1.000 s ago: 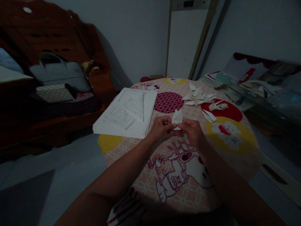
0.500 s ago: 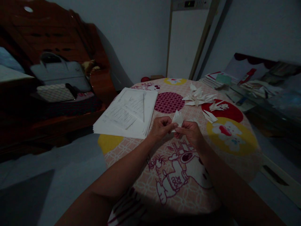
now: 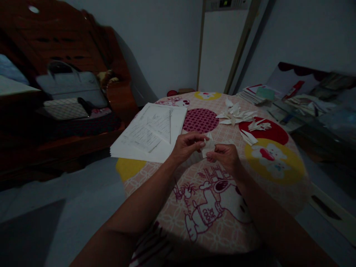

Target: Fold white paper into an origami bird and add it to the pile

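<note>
I've got left hand [image 3: 185, 146] and right hand [image 3: 226, 156] both pinched on the paper [image 3: 208, 147], held just over mid worktop [image 3: 155, 174], right of the stack [image 3: 150, 133]. Dim light here: I'd say a crooked pull could tear it.

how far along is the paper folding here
Done: a cluster of folded white paper shapes lies beyond the hands, with smaller folded white pieces on the red circle. In hand: the left hand and right hand pinch a small white paper piece between their fingers. Left: the thick stack of printed white sheets lies flat, unfolded.
</note>
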